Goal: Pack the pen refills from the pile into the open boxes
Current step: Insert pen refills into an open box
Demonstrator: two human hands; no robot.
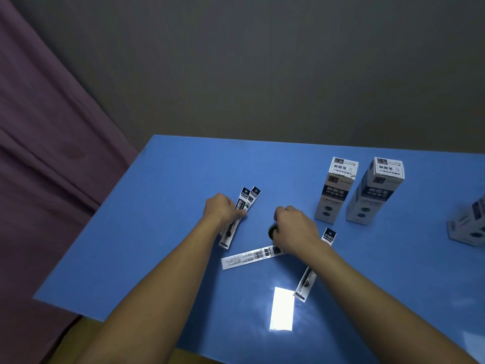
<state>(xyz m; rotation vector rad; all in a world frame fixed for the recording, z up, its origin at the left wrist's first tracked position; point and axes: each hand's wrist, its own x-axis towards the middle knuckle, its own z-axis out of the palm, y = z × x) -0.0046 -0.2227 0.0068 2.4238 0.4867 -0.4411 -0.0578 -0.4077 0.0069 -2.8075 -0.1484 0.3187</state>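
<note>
On the blue table (pixel 162 232) my left hand (pixel 223 210) grips two packaged pen refills (pixel 248 199); their printed tops stick out past my fingers and their lower ends lie under my wrist. My right hand (pixel 294 229) is curled over a small dark round thing (pixel 272 231) that I cannot identify. A refill packet (pixel 252 256) lies flat, barcode up, just below that hand. Another refill packet (pixel 305 283) runs under my right forearm, and its top end (pixel 329 235) shows beyond the wrist. Two tall white and dark boxes (pixel 337 190) (pixel 375 191) stand upright at the right.
A third box (pixel 468 224) lies on its side at the right edge of the view. A bright glare patch (pixel 282 308) sits on the near part of the table. A purple curtain (pixel 39 153) hangs at the left beyond the table's edge, and a grey wall is behind.
</note>
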